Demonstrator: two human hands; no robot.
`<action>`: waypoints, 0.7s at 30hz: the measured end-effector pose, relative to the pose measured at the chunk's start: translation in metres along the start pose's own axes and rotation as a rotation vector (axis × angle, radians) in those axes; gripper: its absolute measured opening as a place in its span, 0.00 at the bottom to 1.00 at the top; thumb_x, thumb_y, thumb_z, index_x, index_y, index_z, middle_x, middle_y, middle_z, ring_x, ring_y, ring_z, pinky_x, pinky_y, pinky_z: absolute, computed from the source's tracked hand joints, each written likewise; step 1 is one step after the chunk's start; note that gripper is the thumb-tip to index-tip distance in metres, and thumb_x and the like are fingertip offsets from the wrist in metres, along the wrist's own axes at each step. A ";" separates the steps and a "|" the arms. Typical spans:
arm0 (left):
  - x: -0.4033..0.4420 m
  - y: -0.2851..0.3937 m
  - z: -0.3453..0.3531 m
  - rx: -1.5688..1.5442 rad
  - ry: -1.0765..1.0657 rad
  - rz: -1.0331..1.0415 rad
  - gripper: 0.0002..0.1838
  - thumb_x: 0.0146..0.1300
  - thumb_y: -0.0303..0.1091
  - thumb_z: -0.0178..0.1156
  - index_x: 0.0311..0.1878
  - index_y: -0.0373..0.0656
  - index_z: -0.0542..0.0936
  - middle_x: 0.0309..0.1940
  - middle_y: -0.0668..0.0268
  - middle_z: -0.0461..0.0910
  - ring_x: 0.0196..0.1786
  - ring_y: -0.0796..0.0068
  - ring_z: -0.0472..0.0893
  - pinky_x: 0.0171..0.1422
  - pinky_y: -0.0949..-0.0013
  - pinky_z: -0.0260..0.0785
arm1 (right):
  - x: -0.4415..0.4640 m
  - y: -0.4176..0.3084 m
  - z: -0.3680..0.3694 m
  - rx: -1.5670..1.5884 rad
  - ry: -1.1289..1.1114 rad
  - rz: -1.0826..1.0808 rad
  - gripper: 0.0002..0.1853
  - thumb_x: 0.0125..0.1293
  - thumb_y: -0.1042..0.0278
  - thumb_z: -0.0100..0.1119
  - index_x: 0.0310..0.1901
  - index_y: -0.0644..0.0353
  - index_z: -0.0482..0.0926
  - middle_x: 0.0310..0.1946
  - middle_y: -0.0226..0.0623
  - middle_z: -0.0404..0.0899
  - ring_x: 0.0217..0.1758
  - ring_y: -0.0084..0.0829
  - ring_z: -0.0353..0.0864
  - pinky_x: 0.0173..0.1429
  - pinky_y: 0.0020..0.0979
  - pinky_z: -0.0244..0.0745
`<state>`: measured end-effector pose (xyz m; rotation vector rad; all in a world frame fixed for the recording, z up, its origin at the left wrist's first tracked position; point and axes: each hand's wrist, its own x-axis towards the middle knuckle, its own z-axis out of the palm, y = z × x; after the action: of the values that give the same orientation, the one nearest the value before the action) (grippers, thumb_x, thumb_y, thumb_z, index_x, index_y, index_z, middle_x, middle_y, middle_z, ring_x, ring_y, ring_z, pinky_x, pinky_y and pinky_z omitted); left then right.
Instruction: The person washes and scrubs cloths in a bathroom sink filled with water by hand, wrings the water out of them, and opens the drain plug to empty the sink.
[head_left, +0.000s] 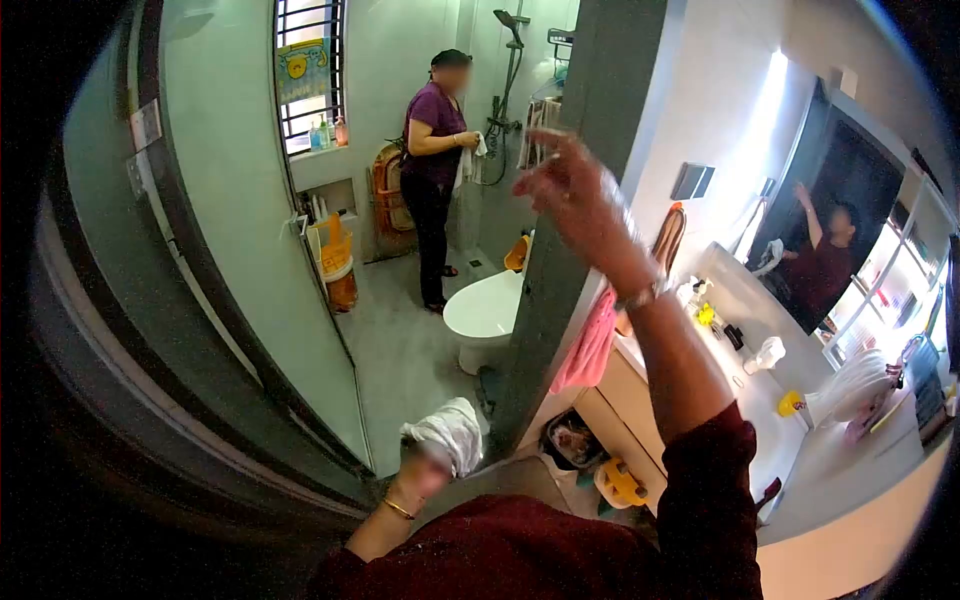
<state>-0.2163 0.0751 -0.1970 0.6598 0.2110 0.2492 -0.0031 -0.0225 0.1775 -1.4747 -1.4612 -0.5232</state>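
Note:
Low in the head view, my left hand (418, 480) is closed around a bunched white cloth (448, 436); part of the hand is blurred. My right hand (585, 205) is raised in front of the dark grey door frame (612, 100), slightly smeared by motion. Its fingers look apart and hold nothing; I cannot tell whether they touch the frame. Below my right forearm hangs a pink towel (583, 345).
Inside the bathroom a person (432, 170) stands holding a white cloth, near a white toilet (482, 312). A glass door (255, 250) lines the left. On the right are a washbasin counter (770, 425), a mirror (835, 190) and a bin (572, 440).

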 end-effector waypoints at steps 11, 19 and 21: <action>-0.013 0.031 0.049 -0.378 -0.343 -0.193 0.38 0.59 0.65 0.45 0.65 0.46 0.61 0.63 0.62 0.64 0.63 0.61 0.65 0.68 0.55 0.56 | -0.280 0.023 0.095 0.429 -0.968 0.841 0.44 0.58 0.41 0.58 0.64 0.67 0.53 0.59 0.49 0.63 0.65 0.39 0.59 0.66 0.36 0.57; 0.010 0.001 0.038 -0.036 -0.293 -0.307 0.23 0.68 0.41 0.46 0.64 0.46 0.62 0.60 0.62 0.67 0.61 0.66 0.68 0.66 0.59 0.61 | -0.331 0.032 0.072 0.822 -0.550 1.265 0.25 0.65 0.50 0.52 0.52 0.65 0.73 0.45 0.31 0.75 0.46 0.23 0.73 0.52 0.28 0.69; 0.032 -0.018 0.026 -0.207 -0.196 -0.361 0.20 0.68 0.42 0.47 0.57 0.42 0.69 0.54 0.62 0.73 0.55 0.67 0.73 0.63 0.59 0.65 | -0.349 0.037 0.076 0.751 -0.371 1.217 0.23 0.65 0.52 0.54 0.51 0.65 0.73 0.43 0.30 0.76 0.44 0.22 0.74 0.48 0.26 0.70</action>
<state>-0.1755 0.0556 -0.1917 0.4268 0.1107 -0.1397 -0.0592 -0.1332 -0.1599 -1.5221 -0.6128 0.9702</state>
